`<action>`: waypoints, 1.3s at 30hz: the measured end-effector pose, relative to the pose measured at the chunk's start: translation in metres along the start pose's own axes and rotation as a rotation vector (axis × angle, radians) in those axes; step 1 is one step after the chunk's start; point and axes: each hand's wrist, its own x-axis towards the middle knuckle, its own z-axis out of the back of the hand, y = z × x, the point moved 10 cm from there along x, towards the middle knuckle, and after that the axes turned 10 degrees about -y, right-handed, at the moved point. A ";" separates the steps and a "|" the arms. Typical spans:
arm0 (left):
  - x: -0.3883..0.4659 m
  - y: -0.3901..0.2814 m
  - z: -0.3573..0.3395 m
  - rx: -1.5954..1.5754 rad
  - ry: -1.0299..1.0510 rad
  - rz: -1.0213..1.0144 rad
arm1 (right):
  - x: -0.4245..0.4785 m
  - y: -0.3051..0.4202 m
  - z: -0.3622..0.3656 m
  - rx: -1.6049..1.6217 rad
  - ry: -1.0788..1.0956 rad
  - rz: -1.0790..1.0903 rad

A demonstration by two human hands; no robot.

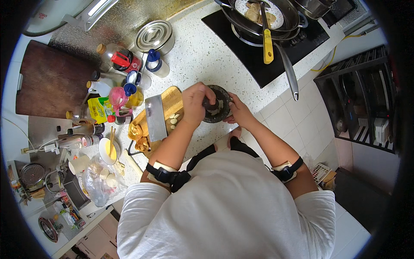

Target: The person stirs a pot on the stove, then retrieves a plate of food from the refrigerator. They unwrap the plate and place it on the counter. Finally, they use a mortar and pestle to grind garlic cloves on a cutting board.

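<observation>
A dark stone mortar point(223, 117) stands on the speckled countertop near its front edge. My left hand point(195, 102) grips a dark pestle point(211, 105), whose lower end is down inside the bowl. Pale crushed bits point(220, 105) show beside it. Cupped around the mortar's right side, my right hand point(240, 111) holds its rim and wall. Left of the mortar lies a wooden cutting board point(171, 97) with a cleaver point(156, 118) flat on it. Several peeled garlic cloves point(173, 121) rest between blade and left forearm, and two orange-brown pieces point(135, 131) sit near the board's left edge.
An induction cooktop point(255, 69) at upper right carries a pan holding a plate of food point(275, 20) and a yellow-handled spatula point(268, 47). Bottles and jars point(129, 81) crowd the left. Beyond the board stand a bowl of yellow liquid with chopsticks point(105, 145) and a plastic bag point(97, 191).
</observation>
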 end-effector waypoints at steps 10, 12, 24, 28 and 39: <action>-0.001 0.008 0.002 0.020 0.002 0.036 | 0.001 -0.008 0.000 0.052 -0.021 0.028; -0.004 -0.007 0.000 -0.112 -0.002 -0.022 | 0.001 -0.009 0.000 0.037 -0.014 0.027; -0.012 0.014 0.001 0.103 0.067 -0.066 | -0.001 -0.008 -0.001 0.022 0.009 0.013; -0.011 0.033 0.000 0.173 0.049 -0.061 | -0.001 -0.006 -0.001 0.031 0.010 0.014; -0.012 0.034 -0.001 0.243 0.075 -0.055 | -0.004 -0.007 0.001 0.070 -0.001 0.001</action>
